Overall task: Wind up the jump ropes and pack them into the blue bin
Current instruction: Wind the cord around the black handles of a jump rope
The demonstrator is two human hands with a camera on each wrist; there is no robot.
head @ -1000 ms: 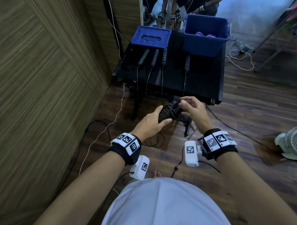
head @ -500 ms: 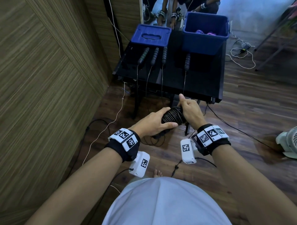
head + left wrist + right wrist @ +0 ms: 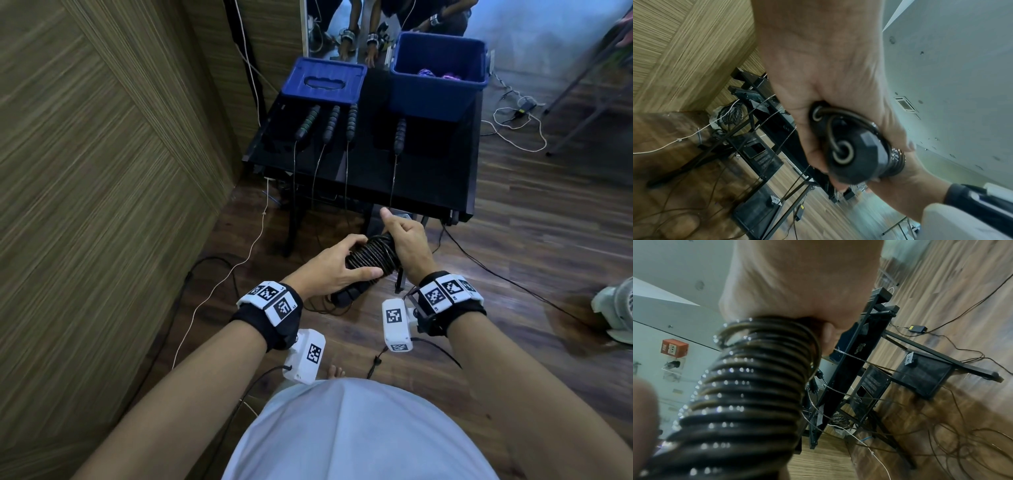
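Standing by the black table [image 3: 428, 178]. Person holds one jump rope in front of the table's near edge, above the floor.

L hand [image 3: 329, 270]: fingers and thumb curled round the handles [image 3: 849, 155], both held side by side; wrist view shows two round end caps w/ cord coming out of each. R hand [image 3: 407, 245]: closed over far end of the wound cord [image 3: 373, 255], thumb stuck up. Whether it pinches the free end, can't tell; palm hides it.

Coil [image 3: 748, 394] = tight glossy black turns round the handles, stacked neatly, many laps. No slack visible in head view.

Handling, my guess: light overall, handles rigid and grippy (ribbed foam look), cord thin, springy, slick. Will want to unspool if the last lap isn't tucked or kept under a thumb. Best hold: across the wraps mid-bundle, squeezing the turns, not by one handle tip.

Blue bin [image 3: 442, 99] at table's far R, open, purple bundles inside. Blue lid [image 3: 323, 82] lies to its L. Four more handles [image 3: 332, 125] on the table, cords hanging off front edge, not yet wound.
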